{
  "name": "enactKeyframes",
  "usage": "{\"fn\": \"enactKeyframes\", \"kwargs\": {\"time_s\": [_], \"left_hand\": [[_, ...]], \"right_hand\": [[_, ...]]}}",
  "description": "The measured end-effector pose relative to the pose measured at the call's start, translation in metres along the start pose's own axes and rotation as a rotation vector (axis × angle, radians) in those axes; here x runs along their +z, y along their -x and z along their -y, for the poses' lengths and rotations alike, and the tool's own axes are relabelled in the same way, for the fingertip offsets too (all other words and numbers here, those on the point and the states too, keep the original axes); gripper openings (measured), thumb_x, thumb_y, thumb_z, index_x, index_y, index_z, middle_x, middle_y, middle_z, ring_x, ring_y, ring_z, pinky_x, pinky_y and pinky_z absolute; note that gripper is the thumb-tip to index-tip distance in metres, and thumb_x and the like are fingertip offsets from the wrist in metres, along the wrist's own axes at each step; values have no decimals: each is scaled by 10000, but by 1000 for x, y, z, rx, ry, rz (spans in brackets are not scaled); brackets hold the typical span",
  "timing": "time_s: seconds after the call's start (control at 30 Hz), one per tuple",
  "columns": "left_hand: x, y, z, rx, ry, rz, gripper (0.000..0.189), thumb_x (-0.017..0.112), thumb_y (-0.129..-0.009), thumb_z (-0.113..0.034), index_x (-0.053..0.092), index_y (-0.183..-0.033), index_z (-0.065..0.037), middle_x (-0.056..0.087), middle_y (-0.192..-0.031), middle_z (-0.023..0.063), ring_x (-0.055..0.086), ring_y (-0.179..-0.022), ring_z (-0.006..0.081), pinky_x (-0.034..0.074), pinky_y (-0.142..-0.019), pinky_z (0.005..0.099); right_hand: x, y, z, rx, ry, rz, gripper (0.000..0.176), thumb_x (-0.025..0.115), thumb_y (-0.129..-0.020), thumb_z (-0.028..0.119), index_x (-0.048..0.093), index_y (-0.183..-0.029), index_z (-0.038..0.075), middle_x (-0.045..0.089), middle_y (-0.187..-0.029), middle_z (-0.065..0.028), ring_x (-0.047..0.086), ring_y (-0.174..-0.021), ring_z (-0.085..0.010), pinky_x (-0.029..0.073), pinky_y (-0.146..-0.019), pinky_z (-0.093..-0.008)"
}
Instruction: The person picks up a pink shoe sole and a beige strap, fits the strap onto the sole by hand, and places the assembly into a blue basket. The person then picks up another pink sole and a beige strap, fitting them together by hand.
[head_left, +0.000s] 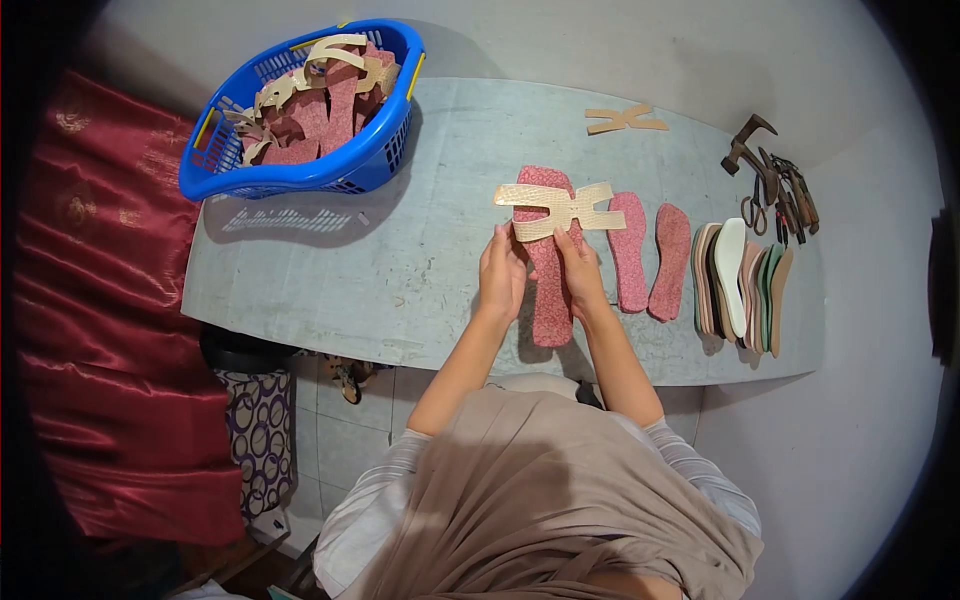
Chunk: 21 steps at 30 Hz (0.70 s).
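Observation:
A pink speckled sandal sole [551, 305] is held between my two hands over the table. Across its upper part lies a cream, crocodile-textured sandal upper [570, 207] with crossed straps, its ends reaching past both sides of the sole. My left hand [504, 272] grips the sole's left edge, fingertips at the lower left strap. On the other side, my right hand [581, 268] grips the right edge, its thumb near the strap's lower edge; fingers under the sole are hidden. Two more pink soles, one lighter [628, 252] and one darker [669, 262], lie to the right.
A blue basket [285, 182] full of pink soles and cream straps stands at the left. Another tan upper [627, 120] lies at the back. Along the right are a hammer [750, 158], pliers and scissors [757, 214], and a row of coloured soles [731, 275].

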<state>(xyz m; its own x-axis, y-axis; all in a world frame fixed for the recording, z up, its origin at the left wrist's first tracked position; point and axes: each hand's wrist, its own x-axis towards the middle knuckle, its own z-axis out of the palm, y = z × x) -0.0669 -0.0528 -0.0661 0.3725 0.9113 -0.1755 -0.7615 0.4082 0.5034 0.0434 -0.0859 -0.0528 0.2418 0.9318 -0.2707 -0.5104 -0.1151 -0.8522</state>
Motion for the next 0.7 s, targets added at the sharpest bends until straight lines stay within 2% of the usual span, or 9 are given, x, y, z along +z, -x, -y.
{"fn": "enactKeyframes", "kwargs": {"time_s": [0.03, 0.13, 0.2, 0.33, 0.4, 0.5, 0.6, 0.7], "left_hand": [[6, 6, -3, -29, 61, 47, 305, 545, -840, -122, 463, -1109, -5, 540, -991, 48, 506, -848, 96, 450, -636, 215], [3, 10, 5, 111, -274, 11, 298, 567, -824, -125, 500, -1089, -8, 562, -902, 23, 511, -775, 56, 432, -505, 186], [0, 10, 8, 116, -411, -60, 279, 585, -813, -131, 526, -1058, -9, 573, -855, 12, 508, -720, 36, 408, -462, 164], [-2, 10, 19, 148, -510, -127, 263, 611, -798, -141, 553, -1021, -14, 585, -817, 0, 502, -643, 17, 381, -413, 150], [0, 11, 18, 120, -500, -147, 250, 613, -795, -122, 557, -1009, -6, 591, -832, 12, 508, -667, 24, 402, -460, 160], [-3, 6, 24, 172, -403, -167, 216, 604, -794, -82, 560, -986, 6, 597, -851, 25, 524, -685, 48, 420, -543, 177], [-16, 2, 24, 205, -397, -188, 184, 592, -791, -37, 565, -965, 18, 599, -860, 31, 536, -707, 66, 428, -619, 194], [-26, 0, 21, 173, -492, -191, 167, 569, -786, 14, 570, -953, 32, 603, -870, 53, 556, -761, 85, 448, -670, 214]], "right_hand": [[0, 1, 0, 6, -6, 6, 339, 509, -853, 298, 508, -1025, 6, 596, -830, -72, 587, -635, -127, 517, -491, -262], [-3, 1, -2, 27, 9, 35, 327, 504, -859, 290, 507, -1029, 10, 593, -838, -70, 587, -644, -129, 515, -497, -261], [-8, 3, -8, 41, 67, 64, 324, 500, -863, 289, 507, -1034, 14, 590, -858, -68, 584, -661, -127, 514, -505, -262], [-10, 6, -5, 26, 105, 73, 315, 498, -869, 279, 505, -1037, 12, 574, -924, -54, 563, -778, -122, 486, -635, -279], [-16, 8, -1, 102, 106, 108, 311, 497, -872, 272, 504, -1039, 9, 566, -955, -45, 545, -842, -122, 459, -712, -292], [-22, 3, -13, -77, 139, 87, 359, 498, -866, 324, 483, -1086, 42, 555, -954, -19, 521, -842, -107, 423, -721, -273], [-35, 4, 0, -34, -42, -69, 434, 498, -851, 389, 438, -1152, 83, 534, -967, -11, 498, -779, -94, 411, -653, -242], [-49, -5, 10, -49, -307, -92, 487, 498, -837, 434, 399, -1186, 110, 508, -988, -12, 474, -741, -92, 387, -613, -226]]}}
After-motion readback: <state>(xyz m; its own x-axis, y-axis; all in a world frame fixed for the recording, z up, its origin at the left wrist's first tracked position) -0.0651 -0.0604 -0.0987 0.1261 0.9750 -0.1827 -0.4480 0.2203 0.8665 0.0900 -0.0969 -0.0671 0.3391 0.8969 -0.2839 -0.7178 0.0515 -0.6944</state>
